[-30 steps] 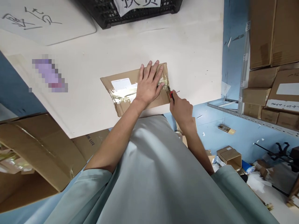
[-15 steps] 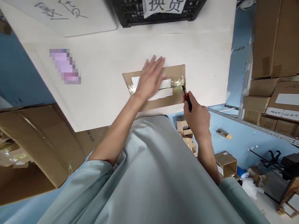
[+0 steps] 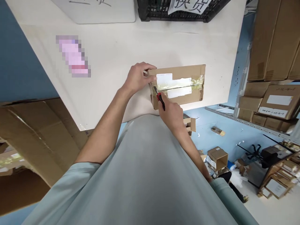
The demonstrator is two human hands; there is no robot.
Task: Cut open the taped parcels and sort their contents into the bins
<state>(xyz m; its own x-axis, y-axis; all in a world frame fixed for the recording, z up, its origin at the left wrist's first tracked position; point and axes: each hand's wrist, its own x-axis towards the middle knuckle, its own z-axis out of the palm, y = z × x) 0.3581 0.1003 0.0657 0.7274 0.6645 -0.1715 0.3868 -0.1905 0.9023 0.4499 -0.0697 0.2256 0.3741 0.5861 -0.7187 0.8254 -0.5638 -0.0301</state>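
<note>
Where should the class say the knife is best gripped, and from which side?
Probably by the handle of the knife, coming from the near right, as the right hand does. The knife slants, its tip at the left end of the box and its handle toward the person, so gripping there should keep clear of the tip.

Dressed in plain, loose top (image 3: 145, 162), pale grey-green, matte, softly creased, around 6 o'clock. Cut short at left sleeve (image 3: 65, 182) toward 8 o'clock and right sleeve (image 3: 227, 192) toward 4. Bare along forearms (image 3: 103, 128), left hand (image 3: 138, 76) and right hand (image 3: 172, 114).
</note>
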